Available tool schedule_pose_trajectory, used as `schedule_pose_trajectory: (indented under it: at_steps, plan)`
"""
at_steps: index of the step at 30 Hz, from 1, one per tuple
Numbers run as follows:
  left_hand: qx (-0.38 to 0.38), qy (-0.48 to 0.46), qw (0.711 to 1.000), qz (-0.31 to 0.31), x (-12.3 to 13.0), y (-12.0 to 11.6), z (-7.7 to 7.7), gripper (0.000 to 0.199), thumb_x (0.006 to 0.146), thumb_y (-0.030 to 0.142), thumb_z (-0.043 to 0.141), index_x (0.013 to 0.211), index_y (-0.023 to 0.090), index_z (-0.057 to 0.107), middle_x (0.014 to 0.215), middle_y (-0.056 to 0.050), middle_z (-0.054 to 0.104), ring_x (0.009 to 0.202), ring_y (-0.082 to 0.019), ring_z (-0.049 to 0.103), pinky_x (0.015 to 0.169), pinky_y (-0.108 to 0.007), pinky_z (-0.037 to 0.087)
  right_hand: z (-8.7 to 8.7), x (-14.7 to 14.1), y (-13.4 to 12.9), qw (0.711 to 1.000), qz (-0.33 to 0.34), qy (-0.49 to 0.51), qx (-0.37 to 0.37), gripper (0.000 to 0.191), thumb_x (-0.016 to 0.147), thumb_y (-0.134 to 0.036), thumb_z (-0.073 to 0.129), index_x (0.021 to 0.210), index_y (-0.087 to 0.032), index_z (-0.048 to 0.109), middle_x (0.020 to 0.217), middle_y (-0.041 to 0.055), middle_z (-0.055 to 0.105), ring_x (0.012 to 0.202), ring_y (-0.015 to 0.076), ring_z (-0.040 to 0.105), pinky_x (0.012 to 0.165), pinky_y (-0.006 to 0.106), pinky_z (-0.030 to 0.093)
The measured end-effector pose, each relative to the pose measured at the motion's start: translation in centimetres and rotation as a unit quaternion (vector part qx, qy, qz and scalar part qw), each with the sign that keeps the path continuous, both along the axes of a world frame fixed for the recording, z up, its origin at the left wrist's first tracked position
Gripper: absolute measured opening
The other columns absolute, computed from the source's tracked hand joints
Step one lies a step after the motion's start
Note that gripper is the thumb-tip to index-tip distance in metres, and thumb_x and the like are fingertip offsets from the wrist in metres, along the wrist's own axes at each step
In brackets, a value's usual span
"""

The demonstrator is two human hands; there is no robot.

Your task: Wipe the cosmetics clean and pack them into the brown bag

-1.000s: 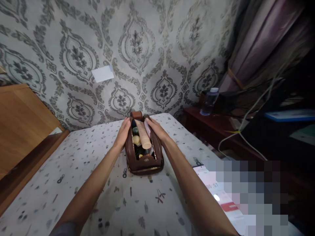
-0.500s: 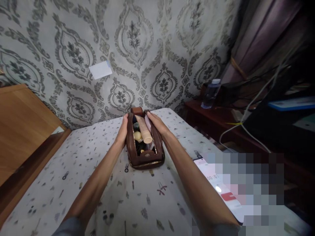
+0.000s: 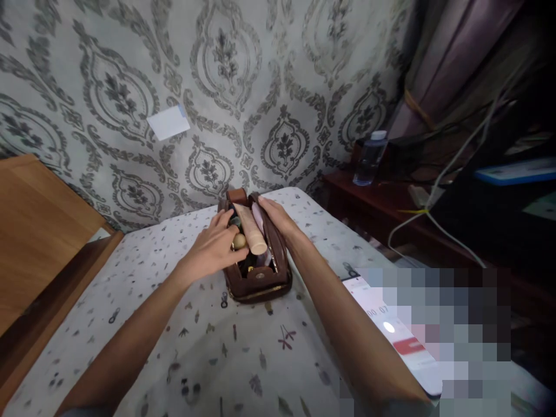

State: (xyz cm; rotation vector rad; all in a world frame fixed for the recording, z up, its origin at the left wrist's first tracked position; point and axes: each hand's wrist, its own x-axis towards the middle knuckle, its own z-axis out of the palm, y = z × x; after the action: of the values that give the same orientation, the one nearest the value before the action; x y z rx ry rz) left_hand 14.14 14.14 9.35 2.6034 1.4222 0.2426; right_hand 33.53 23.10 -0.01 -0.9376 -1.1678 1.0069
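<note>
A brown zip-up toiletry bag (image 3: 260, 289) sits on the patterned sheet with its top unzipped. A beige squeeze tube (image 3: 252, 230) lies lengthwise on top of its contents. Beside the tube are a round yellowish item (image 3: 238, 241) and a pale pink item (image 3: 258, 217); the darker things lower down are hard to make out. My left hand (image 3: 215, 246) reaches over the bag's left rim, fingers apart, close to the yellowish item, holding nothing visible. Along the right side of the bag, my right hand (image 3: 280, 221) grips its wall near the far end.
A phone (image 3: 391, 330) showing a timer lies by my right forearm. On the dark red table (image 3: 339, 179) at the right stand a clear bottle (image 3: 370, 159) and loose white cables (image 3: 428, 211). A wooden board (image 3: 43, 231) borders the left; a patterned wall (image 3: 243, 87) rises behind.
My left hand has left the bag's outer left side and moved right, over the opening, with its fingers spreading. My right hand stays on the bag's right side.
</note>
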Motion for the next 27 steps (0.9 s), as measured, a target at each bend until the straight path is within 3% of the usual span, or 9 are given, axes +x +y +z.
schedule_pose_trajectory:
  at_steps: [3,6,10,14,17,27]
  plan:
    - [0.009,0.046,0.999,0.015,0.9,0.3,0.2,0.026,0.079,0.045,0.067,0.076,0.020,0.059,0.154,-0.014,0.041,0.146,-0.048,0.025,0.102,-0.055,0.046,0.1,0.1,-0.1,1.000,0.007,-0.001,0.002,0.050,0.080,-0.065,0.063,0.102,-0.021,0.074,0.104,0.0045,0.075,0.108,0.0251,0.061,0.102,0.039,0.042]
    - [0.035,0.091,0.995,-0.001,1.3,0.6,0.5,0.022,0.082,0.038,0.062,0.069,0.020,0.057,0.135,-0.015,0.054,0.135,-0.043,0.040,0.089,-0.048,0.053,0.2,0.1,-0.1,1.000,0.000,0.004,0.003,0.050,0.079,-0.064,0.063,0.103,-0.021,0.074,0.106,0.0055,0.075,0.111,0.0258,0.060,0.104,0.041,0.041]
    - [0.052,0.124,0.990,-0.038,1.2,0.7,0.8,0.029,0.089,0.038,0.053,0.066,0.021,0.056,0.120,-0.013,0.056,0.123,-0.036,0.048,0.076,-0.039,0.055,0.3,-0.1,-0.2,1.000,-0.006,0.007,-0.008,0.049,0.078,-0.064,0.064,0.099,-0.022,0.074,0.103,0.0054,0.075,0.109,0.0262,0.061,0.103,0.042,0.042]
    - [0.057,0.117,0.989,-0.075,0.8,0.7,0.9,0.023,0.091,0.037,0.052,0.078,0.019,0.060,0.130,-0.012,0.049,0.125,-0.034,0.044,0.088,-0.043,0.052,0.4,-0.1,-0.2,1.000,-0.009,0.009,-0.021,0.047,0.077,-0.064,0.064,0.091,-0.020,0.072,0.098,0.0048,0.075,0.098,0.0250,0.063,0.096,0.040,0.045]
    - [0.053,0.111,0.985,-0.122,0.7,1.0,1.2,0.021,0.092,0.035,0.053,0.083,0.019,0.062,0.127,-0.012,0.050,0.125,-0.032,0.042,0.101,-0.048,0.044,0.5,0.2,-0.1,1.000,-0.002,-0.001,-0.030,0.045,0.077,-0.064,0.064,0.086,-0.020,0.071,0.091,0.0032,0.074,0.092,0.0235,0.062,0.091,0.038,0.046]
    - [0.042,0.087,0.982,-0.161,0.6,1.6,1.5,0.027,0.093,0.044,0.057,0.095,0.020,0.070,0.104,-0.009,0.062,0.113,-0.031,0.049,0.093,-0.044,0.041,0.7,0.5,-0.5,1.000,0.006,0.008,-0.026,0.042,0.078,-0.062,0.065,0.084,-0.020,0.070,0.088,0.0021,0.073,0.090,0.0222,0.062,0.088,0.035,0.047]
